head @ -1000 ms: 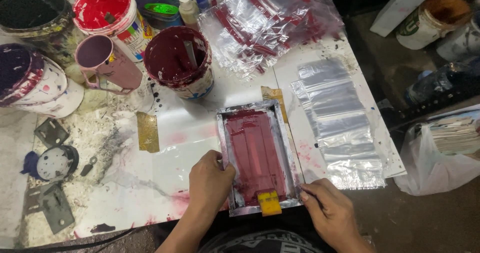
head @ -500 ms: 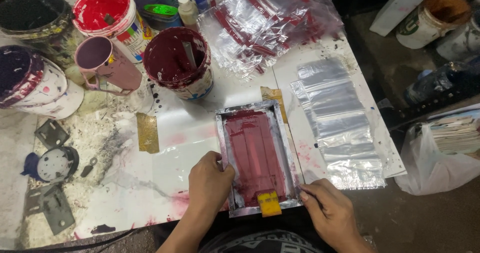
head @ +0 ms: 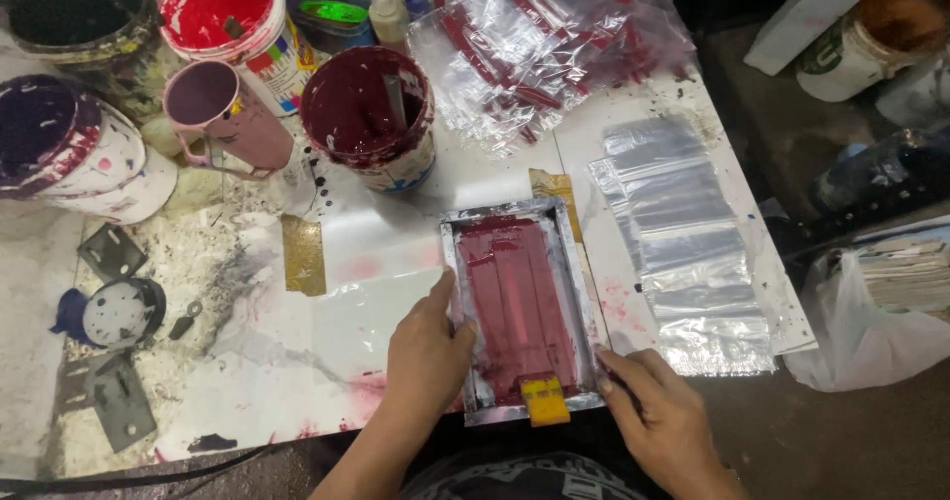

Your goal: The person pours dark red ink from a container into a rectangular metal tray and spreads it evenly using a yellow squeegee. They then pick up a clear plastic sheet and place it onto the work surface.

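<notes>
The small metal-framed printing screen (head: 520, 307) lies flat on the white worktable (head: 297, 362), near its front edge, and its mesh is covered with dark red ink. The left hand (head: 427, 347) rests on the left rail of the frame, palm down, fingers close together and thumb pointing along the rail; it seems to press the frame down so that it does not slide. The right hand (head: 661, 416) is at the lower right corner of the frame, fingers curled, the fingertips touching the corner; I cannot tell if it pinches the rail or only steadies it. A yellow squeegee (head: 545, 399) sits on the near edge of the frame between the two hands, and neither hand holds it.

To the right of the screen is a row of clear plastic bags (head: 683, 253), overlapped like tiles, probably so each one can be taken easily. Behind, a heap of bags with red print (head: 554, 40) is spread out, perhaps for drying. The bucket of dark red ink (head: 368, 114) with a stirring stick stands just behind the screen, within easy reach, beside a pink mug (head: 223, 114) and a bright red paint bucket (head: 223, 15)
</notes>
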